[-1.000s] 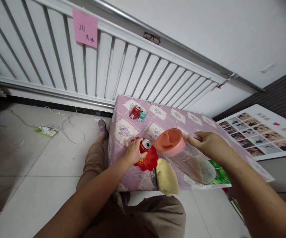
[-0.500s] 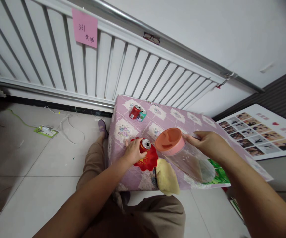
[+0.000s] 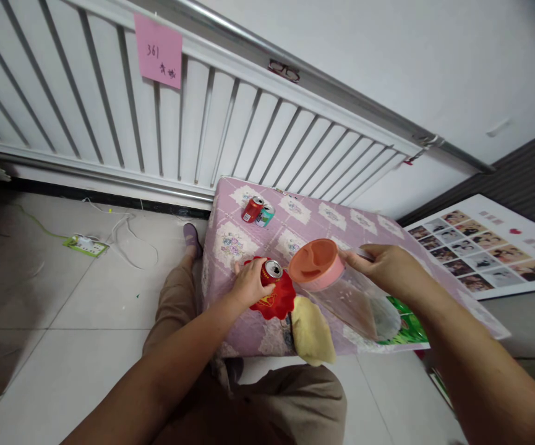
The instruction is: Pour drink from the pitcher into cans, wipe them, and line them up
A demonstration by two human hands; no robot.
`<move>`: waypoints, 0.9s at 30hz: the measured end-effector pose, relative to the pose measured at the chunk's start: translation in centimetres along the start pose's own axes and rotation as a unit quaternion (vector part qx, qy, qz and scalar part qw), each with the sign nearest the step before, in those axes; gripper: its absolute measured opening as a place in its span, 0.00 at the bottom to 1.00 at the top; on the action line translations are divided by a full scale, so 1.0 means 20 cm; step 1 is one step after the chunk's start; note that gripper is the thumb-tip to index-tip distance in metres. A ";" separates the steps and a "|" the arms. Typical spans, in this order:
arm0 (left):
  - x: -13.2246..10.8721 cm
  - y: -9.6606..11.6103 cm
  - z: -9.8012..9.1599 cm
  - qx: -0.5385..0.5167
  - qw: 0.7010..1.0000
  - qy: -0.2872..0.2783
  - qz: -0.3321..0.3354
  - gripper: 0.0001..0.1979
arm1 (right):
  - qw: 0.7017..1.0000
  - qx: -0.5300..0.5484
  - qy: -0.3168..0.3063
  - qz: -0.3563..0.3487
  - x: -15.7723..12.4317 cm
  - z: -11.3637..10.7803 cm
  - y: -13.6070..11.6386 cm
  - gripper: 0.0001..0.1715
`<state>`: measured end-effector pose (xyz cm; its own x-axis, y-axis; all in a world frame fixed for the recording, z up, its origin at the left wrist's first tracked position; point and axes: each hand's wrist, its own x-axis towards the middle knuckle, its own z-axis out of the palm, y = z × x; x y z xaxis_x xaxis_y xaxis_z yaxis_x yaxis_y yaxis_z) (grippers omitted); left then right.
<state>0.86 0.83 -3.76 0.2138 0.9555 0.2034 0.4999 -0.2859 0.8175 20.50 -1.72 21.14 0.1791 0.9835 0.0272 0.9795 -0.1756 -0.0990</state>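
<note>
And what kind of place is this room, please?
Probably a room in a home: the white radiator, the floral tablecloth and the photo collage board suggest it.

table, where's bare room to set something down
The widest bare stretch of table lies right of the teal can, between radiator and pitcher. A smaller patch separates the far red can from the red dish. Crowded near middle: left hand on held can, dish, yellow cloth, pitcher in right hand.

A white radiator (image 3: pixel 243 130) lines the pale wall (image 3: pixel 388 49) above a tiled floor (image 3: pixel 104 371). Beside it stands a cloth-covered counter (image 3: pixel 313 225), with a photo board (image 3: pixel 485 247) at the right.
</note>
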 end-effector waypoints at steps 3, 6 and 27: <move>0.00 0.00 0.00 0.003 1.000 0.007 0.004 0.36 | 1.000 0.000 -0.006 0.002 0.00 0.00 0.00 0.42; 0.00 0.00 0.00 0.006 1.000 0.009 0.006 0.35 | 1.000 -0.005 -0.007 0.008 0.00 0.00 0.00 0.42; 0.00 0.00 0.00 0.019 1.000 0.005 0.009 0.36 | 0.988 0.152 -0.003 -0.008 -0.06 0.13 0.08 0.34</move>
<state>0.87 0.89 -3.83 0.2153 0.9507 0.2234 0.5269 -0.3057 0.7930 21.70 -3.03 18.39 0.1627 0.9864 0.0249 0.9089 -0.1400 -0.3929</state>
